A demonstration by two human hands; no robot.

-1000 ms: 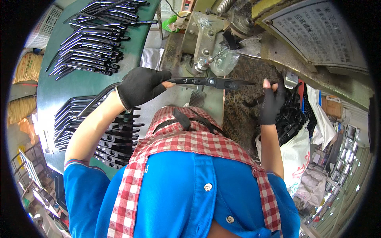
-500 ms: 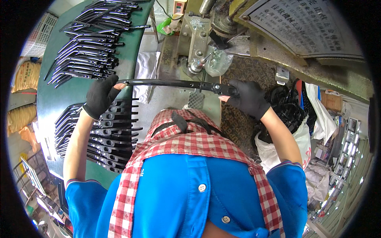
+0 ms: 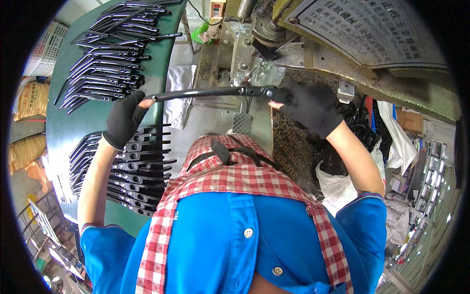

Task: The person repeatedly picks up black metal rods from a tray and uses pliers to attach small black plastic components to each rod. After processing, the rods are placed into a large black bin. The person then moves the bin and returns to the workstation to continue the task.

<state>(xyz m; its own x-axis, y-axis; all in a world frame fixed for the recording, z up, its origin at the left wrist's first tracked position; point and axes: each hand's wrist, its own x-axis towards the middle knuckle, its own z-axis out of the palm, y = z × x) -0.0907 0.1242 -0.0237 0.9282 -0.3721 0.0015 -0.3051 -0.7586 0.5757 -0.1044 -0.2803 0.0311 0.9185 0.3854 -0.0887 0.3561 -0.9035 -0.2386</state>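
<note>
A long, slightly curved black metal bar point(image 3: 205, 92) spans the space between my two hands in front of the machine. My left hand point(image 3: 126, 117), in a black fingerless-tipped glove, grips its thin left end. Around the wider right end, which has a joint piece with a bright rivet, my gloved right hand point(image 3: 308, 108) is closed; it is a little blurred. Just beyond the bar stands the machine's metal post point(image 3: 241, 80). Under my left hand lies a row of similar black bars with holed end pieces point(image 3: 142, 169) on the green table.
More bent black bars point(image 3: 105, 71) lie stacked on the far part of the green table point(image 3: 63, 105). A metal pedal point(image 3: 242, 122) sits below the machine. White sacks point(image 3: 338, 188) and black parts stand at right. A plate-bearing machine body point(image 3: 362, 34) overhangs the upper right.
The bar's right end has risen and tilted slightly away from me as my right hand moved up. My left hand stays nearly in place, still gripping.
</note>
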